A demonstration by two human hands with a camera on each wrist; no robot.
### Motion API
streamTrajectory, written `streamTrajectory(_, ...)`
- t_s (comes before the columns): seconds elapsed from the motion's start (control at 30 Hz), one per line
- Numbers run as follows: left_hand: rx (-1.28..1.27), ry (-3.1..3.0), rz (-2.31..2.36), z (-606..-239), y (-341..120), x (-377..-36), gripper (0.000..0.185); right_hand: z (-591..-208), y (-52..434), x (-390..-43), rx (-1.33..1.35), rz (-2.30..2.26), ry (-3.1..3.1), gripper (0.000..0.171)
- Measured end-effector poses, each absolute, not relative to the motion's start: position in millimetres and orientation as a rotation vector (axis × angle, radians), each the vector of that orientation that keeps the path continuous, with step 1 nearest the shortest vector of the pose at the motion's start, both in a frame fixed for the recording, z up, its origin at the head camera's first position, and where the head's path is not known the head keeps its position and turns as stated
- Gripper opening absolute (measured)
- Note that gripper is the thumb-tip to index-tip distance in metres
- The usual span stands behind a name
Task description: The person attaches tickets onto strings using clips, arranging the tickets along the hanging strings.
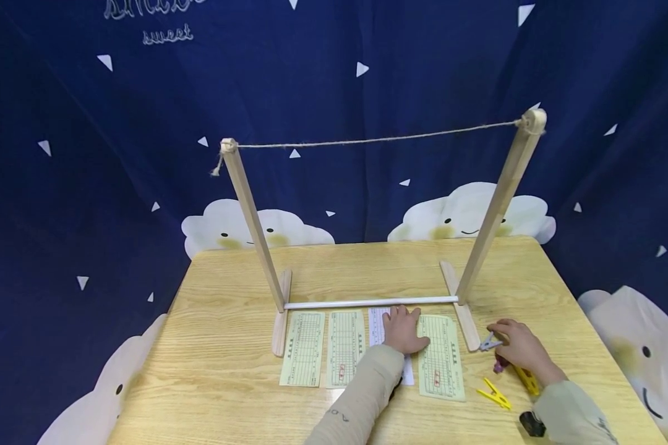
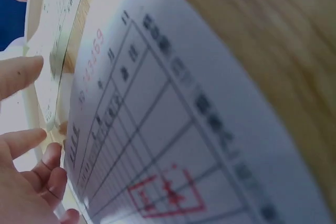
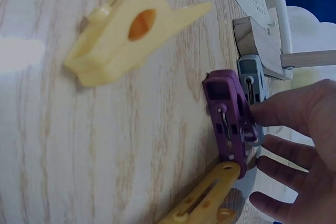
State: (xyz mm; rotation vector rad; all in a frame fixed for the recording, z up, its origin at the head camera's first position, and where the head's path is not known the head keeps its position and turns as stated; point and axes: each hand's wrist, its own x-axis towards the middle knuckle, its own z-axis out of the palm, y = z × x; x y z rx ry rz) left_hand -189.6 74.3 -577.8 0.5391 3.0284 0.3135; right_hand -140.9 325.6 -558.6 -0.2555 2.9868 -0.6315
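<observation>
Four paper slips lie in a row in front of a wooden frame strung with twine. My left hand rests flat across the white slip and the pale yellow slip beside it. The left wrist view shows that white slip close up, with my fingers at its edge. My right hand reaches among clothespins by the frame's right foot. Its fingertips touch the purple pin and the grey pin beside it, with the fingers fairly straight.
A yellow pin lies loose near the front right; another yellow pin is partly under my right hand. A pale yellow pin and an orange-yellow pin flank the purple one. Two more slips lie left. A small black object sits by my right sleeve.
</observation>
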Motion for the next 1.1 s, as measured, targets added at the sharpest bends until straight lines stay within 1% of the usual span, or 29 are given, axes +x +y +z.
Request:
streamTrajectory(0.17,0.493,3.026,0.296,-577,78,-190,0.049,-560,325,-141,-0.244,-0.645,3.004,0.037)
streamTrajectory(0.43,0.477,3.033,0.407,-579,80,-189,0.041,-556,327,-138,-0.296,-0.663,3.025,0.028)
streamTrajectory(0.57,0.494,3.042,0.445,-583,80,-190,0.040,-553,331,-136,-0.291,-0.687,3.022,0.026)
streamTrajectory(0.67,0.516,3.060,0.504,-587,79,-190,0.034,-552,335,-134,-0.302,-0.715,3.023,0.026)
streamTrajectory(0.8,0.521,3.070,0.659,-590,76,-190,0.023,-554,340,-131,-0.354,-0.766,3.054,0.026)
streamTrajectory(0.97,0.470,3.015,0.885,-584,72,-186,0.018,-558,348,-128,-0.397,-0.807,3.114,0.027)
streamTrajectory(1.1,0.461,2.957,1.057,-576,68,-182,0.011,-552,347,-125,-0.306,-0.769,3.058,0.027)
